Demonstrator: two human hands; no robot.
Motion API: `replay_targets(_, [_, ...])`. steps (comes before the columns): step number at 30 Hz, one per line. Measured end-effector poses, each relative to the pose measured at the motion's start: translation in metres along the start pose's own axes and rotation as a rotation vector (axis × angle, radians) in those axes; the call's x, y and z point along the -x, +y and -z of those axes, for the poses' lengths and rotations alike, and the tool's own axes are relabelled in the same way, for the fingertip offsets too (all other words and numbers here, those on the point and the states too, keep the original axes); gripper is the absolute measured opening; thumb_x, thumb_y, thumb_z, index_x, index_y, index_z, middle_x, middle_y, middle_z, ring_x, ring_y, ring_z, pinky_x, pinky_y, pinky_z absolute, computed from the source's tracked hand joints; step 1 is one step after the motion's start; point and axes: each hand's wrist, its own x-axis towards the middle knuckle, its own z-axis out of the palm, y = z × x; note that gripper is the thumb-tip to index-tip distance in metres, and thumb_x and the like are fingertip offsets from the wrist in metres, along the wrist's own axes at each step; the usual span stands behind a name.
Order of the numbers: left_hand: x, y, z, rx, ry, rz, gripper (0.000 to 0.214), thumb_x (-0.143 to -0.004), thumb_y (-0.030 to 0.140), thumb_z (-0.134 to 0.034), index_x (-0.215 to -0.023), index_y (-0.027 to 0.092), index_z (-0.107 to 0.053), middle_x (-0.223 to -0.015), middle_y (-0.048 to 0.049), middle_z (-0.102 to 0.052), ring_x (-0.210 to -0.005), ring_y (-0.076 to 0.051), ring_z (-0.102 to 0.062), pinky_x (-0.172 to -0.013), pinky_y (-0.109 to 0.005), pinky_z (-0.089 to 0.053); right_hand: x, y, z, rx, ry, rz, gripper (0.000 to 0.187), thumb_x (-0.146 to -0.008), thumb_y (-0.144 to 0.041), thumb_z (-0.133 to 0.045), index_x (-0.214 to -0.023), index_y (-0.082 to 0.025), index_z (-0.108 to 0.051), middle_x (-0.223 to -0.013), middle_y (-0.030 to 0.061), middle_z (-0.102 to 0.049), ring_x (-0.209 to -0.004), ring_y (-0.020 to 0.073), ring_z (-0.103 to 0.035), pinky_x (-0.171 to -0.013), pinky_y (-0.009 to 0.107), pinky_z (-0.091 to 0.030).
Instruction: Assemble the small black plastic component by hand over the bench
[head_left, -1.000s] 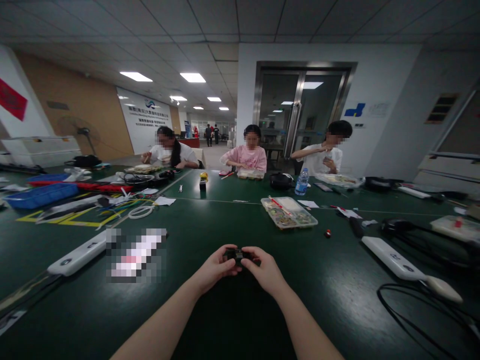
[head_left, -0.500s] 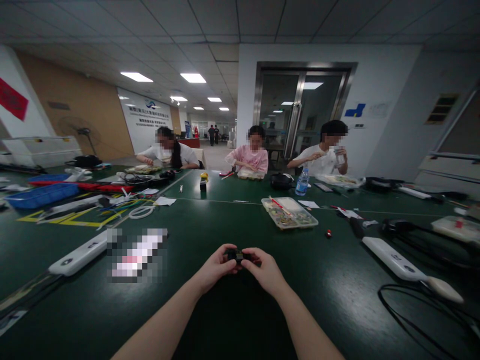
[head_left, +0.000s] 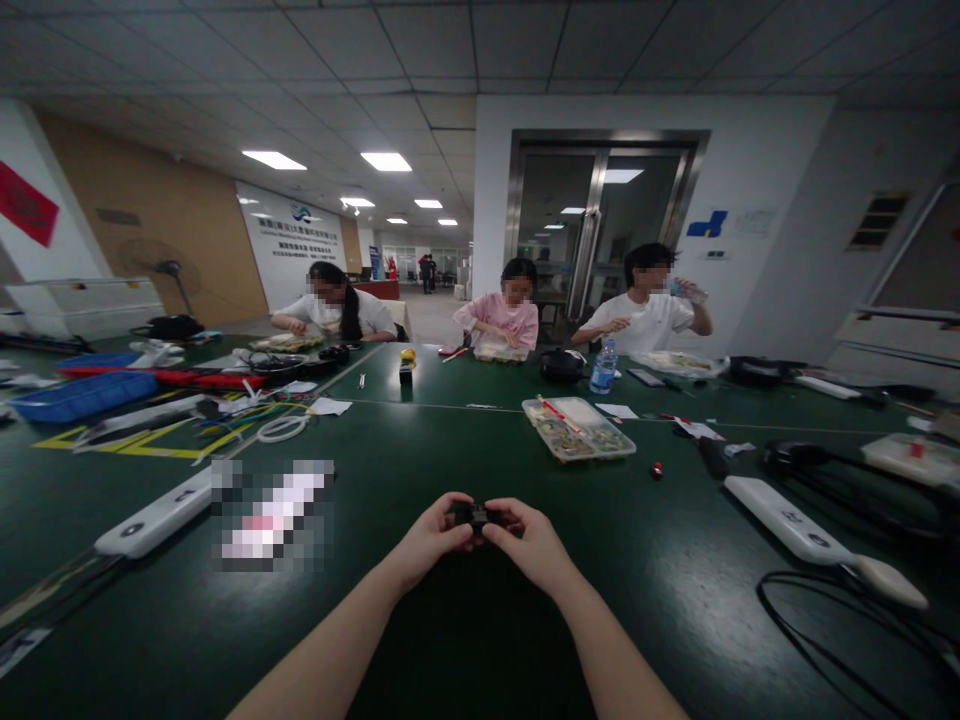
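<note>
A small black object (head_left: 477, 515) sits between my two hands, just above the green table (head_left: 420, 640). Its kind is too small and dark to make out. My left hand (head_left: 433, 532) grips its left side with thumb and fingers. On the other side my right hand (head_left: 529, 537) pinches it the same way, the thumb in front and the fingers behind. Beyond my hands, to the right, lies a clear plastic food tray (head_left: 592, 456) with food in its compartments and red-wrapped chopsticks across it.
White power strips lie at left (head_left: 161, 515) and right (head_left: 784, 520), with black cables (head_left: 817, 620) near the right one. A pixelated, phone-like item (head_left: 277, 515) rests left of my hands. Farther off stand a water bottle (head_left: 603, 368) and a blue tray (head_left: 86, 396). Three people sit opposite.
My hands stay nearly in place, and the black object appears slightly turned. Across the table, the person at right has raised a bottle to the mouth.
</note>
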Motion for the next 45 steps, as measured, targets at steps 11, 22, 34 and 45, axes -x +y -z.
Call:
replay_targets(11, [-0.0023, 0.0007, -0.0008, -0.013, -0.008, 0.005, 0.05, -0.07, 0.023, -0.066, -0.112, 0.019, -0.039, -0.09, -0.0053, -0.061, -0.081, -0.017, -0.061, -0.074, -0.031, -0.043, -0.0022, 0.0037, 0.0016, -0.011, 0.024, 0.008, 0.029, -0.07, -0.027, -0.062, -0.098, -0.022, -0.061, -0.091, 0.0027, -0.066, -0.083, 0.0187, -0.061, -0.075, 0.032, -0.045])
replay_targets(22, [-0.0006, 0.003, -0.002, -0.049, 0.024, 0.028, 0.044, -0.068, 0.028, -0.067, -0.105, 0.018, -0.045, -0.088, -0.0049, -0.061, -0.08, -0.018, -0.061, -0.073, -0.032, -0.043, -0.0017, 0.0067, 0.0008, 0.022, 0.021, 0.017, 0.028, -0.071, -0.029, -0.061, -0.098, -0.021, -0.062, -0.091, 0.0025, -0.066, -0.082, 0.0182, -0.06, -0.077, 0.033, -0.045])
replay_targets(34, [-0.0003, 0.0044, -0.0031, -0.059, 0.014, 0.033, 0.045, -0.069, 0.022, -0.066, -0.107, 0.018, -0.043, -0.088, -0.0053, -0.062, -0.082, -0.018, -0.061, -0.074, -0.033, -0.043, -0.0004, 0.0057, 0.0015, 0.016, 0.005, 0.003, 0.028, -0.072, -0.026, -0.06, -0.1, -0.022, -0.061, -0.093, 0.0024, -0.066, -0.085, 0.0186, -0.06, -0.078, 0.033, -0.046])
replay_targets(45, [-0.002, 0.0006, -0.0019, -0.086, 0.019, 0.038, 0.044, -0.068, 0.024, -0.067, -0.104, 0.019, -0.043, -0.088, -0.0038, -0.061, -0.082, -0.017, -0.06, -0.073, -0.032, -0.042, 0.0, 0.0073, 0.0003, -0.015, -0.001, -0.015, 0.028, -0.072, -0.026, -0.059, -0.099, -0.021, -0.061, -0.09, 0.0026, -0.066, -0.084, 0.0189, -0.061, -0.078, 0.033, -0.046])
